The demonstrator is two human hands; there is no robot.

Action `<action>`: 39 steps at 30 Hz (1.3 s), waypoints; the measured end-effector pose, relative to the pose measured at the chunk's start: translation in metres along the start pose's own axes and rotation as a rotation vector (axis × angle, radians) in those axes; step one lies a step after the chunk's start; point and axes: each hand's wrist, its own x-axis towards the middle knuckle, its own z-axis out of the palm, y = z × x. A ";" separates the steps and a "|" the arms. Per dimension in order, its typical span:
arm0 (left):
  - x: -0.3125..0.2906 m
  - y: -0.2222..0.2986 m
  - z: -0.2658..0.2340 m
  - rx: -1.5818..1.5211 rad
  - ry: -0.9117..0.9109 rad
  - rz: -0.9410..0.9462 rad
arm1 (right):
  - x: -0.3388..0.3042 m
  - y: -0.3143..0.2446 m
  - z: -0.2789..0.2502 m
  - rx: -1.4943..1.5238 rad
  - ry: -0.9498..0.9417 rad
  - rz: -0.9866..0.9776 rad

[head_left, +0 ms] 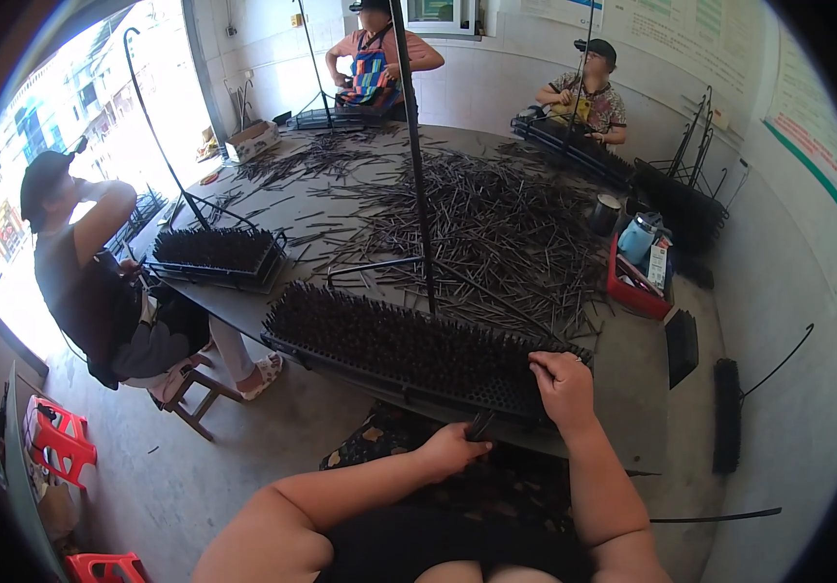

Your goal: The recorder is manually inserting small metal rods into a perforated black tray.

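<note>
A long dark tray [491, 392] with a perforated face lies along the table's near edge. Dark thin sticks [379, 330] stand densely upright in most of it, while bare holes show toward its near right part. My right hand [566, 387] is over the tray's right end, thumb and fingers pinched together; whatever they hold is hidden. Below the tray's front edge, my left hand [454, 450] is closed around a small bundle of dark sticks [479, 424]. A large heap of loose sticks [496, 219] spreads across the table behind the tray.
A tall black pole [416, 175] on a wire stand rises behind the tray. At the right, a red basket [640, 299] holds a blue kettle [640, 236]; a metal cup [606, 214] stands beside it. Three co-workers sit around the table by similar trays [214, 255]. Red stools [59, 442] stand lower left.
</note>
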 end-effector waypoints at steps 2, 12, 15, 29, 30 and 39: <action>-0.001 0.002 0.000 -0.007 -0.013 0.002 | 0.002 0.000 0.001 -0.012 -0.005 -0.056; 0.002 -0.001 0.000 -0.023 -0.004 0.024 | 0.002 -0.002 0.001 -0.037 0.033 -0.043; 0.003 -0.003 0.001 -0.019 -0.002 0.022 | 0.002 -0.003 0.001 -0.020 0.040 -0.099; -0.004 0.004 0.001 -0.183 -0.018 0.003 | -0.003 -0.005 -0.005 -0.027 0.036 0.000; -0.002 0.000 -0.002 -0.278 -0.043 0.038 | -0.005 -0.011 -0.007 -0.018 0.047 0.030; -0.005 0.009 0.002 -0.400 -0.207 0.071 | -0.054 -0.033 -0.011 0.905 -0.322 0.845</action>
